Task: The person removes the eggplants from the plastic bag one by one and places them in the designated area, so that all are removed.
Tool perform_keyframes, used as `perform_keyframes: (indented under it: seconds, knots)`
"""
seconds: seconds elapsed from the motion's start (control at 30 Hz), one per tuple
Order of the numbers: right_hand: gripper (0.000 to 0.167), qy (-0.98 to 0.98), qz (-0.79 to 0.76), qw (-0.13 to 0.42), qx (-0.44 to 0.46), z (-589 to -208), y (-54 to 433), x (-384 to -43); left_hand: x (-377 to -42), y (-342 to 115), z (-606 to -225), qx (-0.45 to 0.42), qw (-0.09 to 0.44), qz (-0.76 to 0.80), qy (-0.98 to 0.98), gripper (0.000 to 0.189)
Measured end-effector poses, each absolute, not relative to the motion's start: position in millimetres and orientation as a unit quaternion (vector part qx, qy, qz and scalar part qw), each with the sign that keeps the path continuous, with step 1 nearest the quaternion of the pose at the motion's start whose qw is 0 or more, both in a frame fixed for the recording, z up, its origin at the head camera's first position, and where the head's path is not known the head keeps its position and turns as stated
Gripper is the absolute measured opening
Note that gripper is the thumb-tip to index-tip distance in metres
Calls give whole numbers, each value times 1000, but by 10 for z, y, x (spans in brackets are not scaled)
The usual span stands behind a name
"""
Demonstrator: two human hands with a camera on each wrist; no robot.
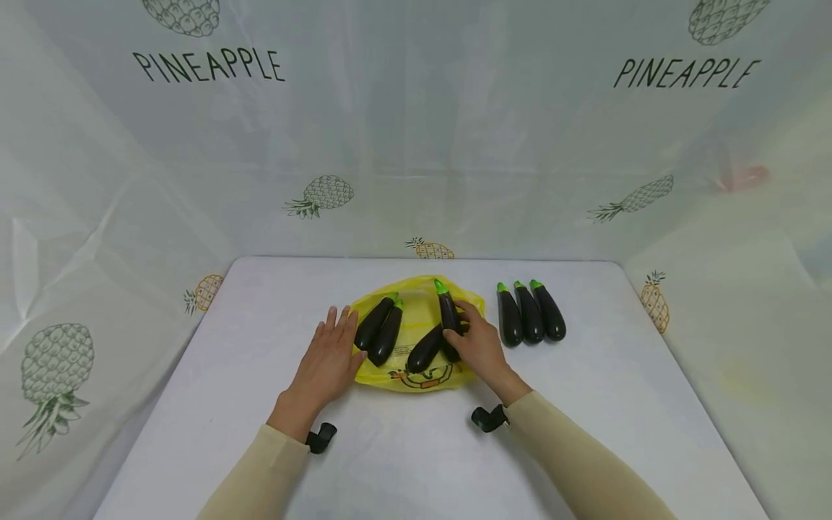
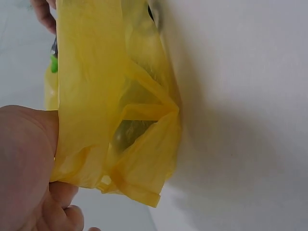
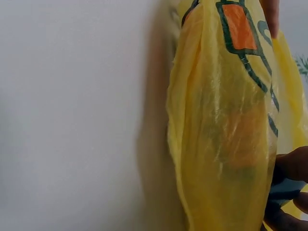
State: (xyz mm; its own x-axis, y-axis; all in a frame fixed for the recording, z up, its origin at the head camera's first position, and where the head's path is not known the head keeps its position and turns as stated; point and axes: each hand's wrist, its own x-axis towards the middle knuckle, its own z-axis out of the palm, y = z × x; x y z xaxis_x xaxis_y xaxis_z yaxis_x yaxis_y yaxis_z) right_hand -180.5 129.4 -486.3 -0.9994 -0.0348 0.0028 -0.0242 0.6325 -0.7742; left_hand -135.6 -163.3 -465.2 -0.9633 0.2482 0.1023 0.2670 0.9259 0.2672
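A yellow plastic bag [image 1: 416,318] lies spread on the white table with several dark eggplants on it. Two eggplants [image 1: 386,338] sit side by side at its left. My left hand [image 1: 331,361] rests at the bag's left edge, fingers straight and spread, thumb by those eggplants. My right hand [image 1: 481,347] grips an eggplant [image 1: 448,310] with a green stem end at the bag's right side, thumb on one side and fingers on the other. Another eggplant [image 1: 425,352] slants beneath it, partly hidden. The right wrist view shows the bag's printed wall [image 3: 226,115] covering much of the grip.
Three more eggplants [image 1: 531,316] stand in a row on the table [image 1: 617,404], right of the bag. A sheet printed with pineapples [image 1: 455,144] hangs behind and around the table.
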Motion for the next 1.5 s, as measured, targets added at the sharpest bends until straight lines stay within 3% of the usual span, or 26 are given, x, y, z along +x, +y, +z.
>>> perform_keyframes:
  seconds: [1.5]
  knots:
    - [65, 905, -425, -14, -25, -4614, 1481, -1618, -1385, -1616, -4640, -138, 13, -143, -980, 83]
